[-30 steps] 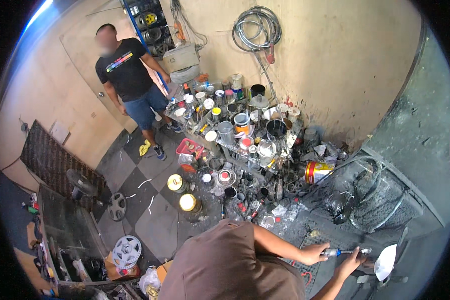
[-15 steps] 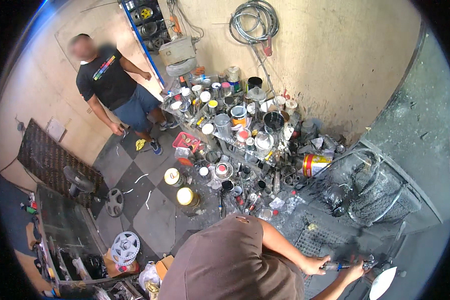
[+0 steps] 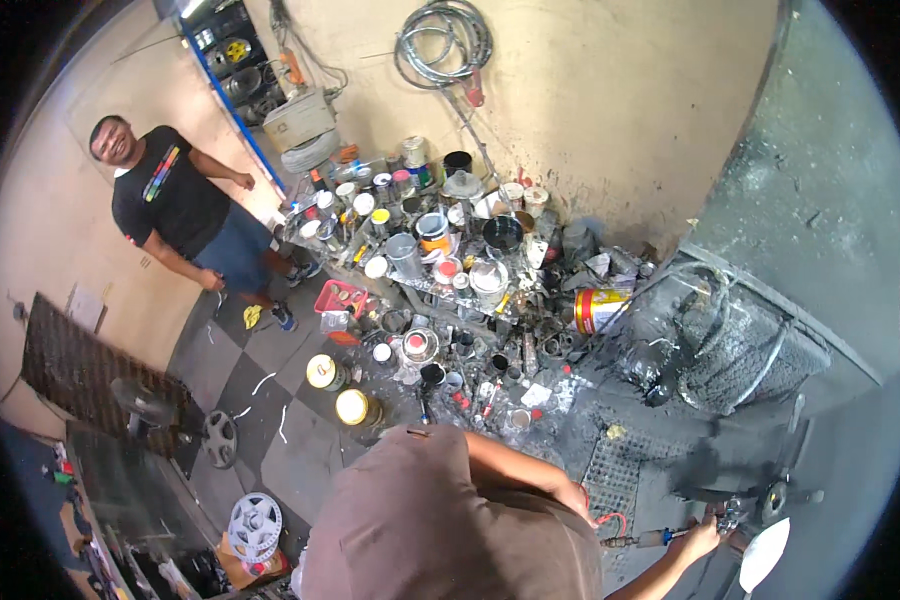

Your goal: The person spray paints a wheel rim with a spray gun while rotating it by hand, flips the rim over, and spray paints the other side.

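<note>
Tool: one, slim and metallic, with one blue band, held out low on the right; the metal parts at its front end are hard to make out
My right hand: fingers curled closed round the tool near its front end
My left hand: mostly hidden by my brown cloth shirt; I can't tell how far open it is or whether it has hold of anything
White oval piece: one, smooth, just beyond the tool; I can't tell its material
Red cord: one, thin and curving, near the tool's rear end
Mat: one, dark, grid-textured
Floor cans: two, round, pale-lidded
Tipped tin: one, red and yellow, on its side
Pots and tins: dozens, mostly cylindrical, paint-smeared, too crowded for me to count
Wheel cover: one, silver, spoked
Person: one, standing, black T-shirt and blue shorts
</note>
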Motion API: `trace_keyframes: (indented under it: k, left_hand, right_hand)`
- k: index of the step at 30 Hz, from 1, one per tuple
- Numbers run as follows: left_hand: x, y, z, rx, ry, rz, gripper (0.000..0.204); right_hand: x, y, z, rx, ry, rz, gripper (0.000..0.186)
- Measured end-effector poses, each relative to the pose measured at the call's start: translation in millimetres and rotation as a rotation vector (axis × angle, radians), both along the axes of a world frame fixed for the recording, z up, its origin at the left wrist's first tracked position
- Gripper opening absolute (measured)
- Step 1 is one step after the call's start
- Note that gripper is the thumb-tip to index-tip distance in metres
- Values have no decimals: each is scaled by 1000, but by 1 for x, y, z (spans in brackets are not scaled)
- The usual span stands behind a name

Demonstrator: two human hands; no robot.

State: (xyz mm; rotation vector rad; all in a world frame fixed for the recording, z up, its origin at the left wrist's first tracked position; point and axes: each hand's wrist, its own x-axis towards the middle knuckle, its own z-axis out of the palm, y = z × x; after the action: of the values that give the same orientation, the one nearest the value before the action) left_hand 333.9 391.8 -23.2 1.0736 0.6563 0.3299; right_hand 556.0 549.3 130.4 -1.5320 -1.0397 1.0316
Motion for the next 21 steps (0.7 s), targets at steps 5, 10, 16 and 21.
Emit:
trace_keyframes:
  k: [5, 10, 16, 21]
  left_hand:
    - [-14, -1, 52, 108, 44, -77, 67]
    - [-14, 31, 102, 36, -285, -493, 55]
    - [49, 83, 136, -81, -220, -774, 62]
    - [165, 90, 173, -13, -91, -1187, 70]
  right_hand:
    - [45, -10, 8, 69, 2, -156, 42]
    - [84, -42, 46, -325, -367, -253, 35]
    - [130, -80, 62, -8, -288, -256, 57]
    - [197, -168, 90, 32, 19, -516, 74]
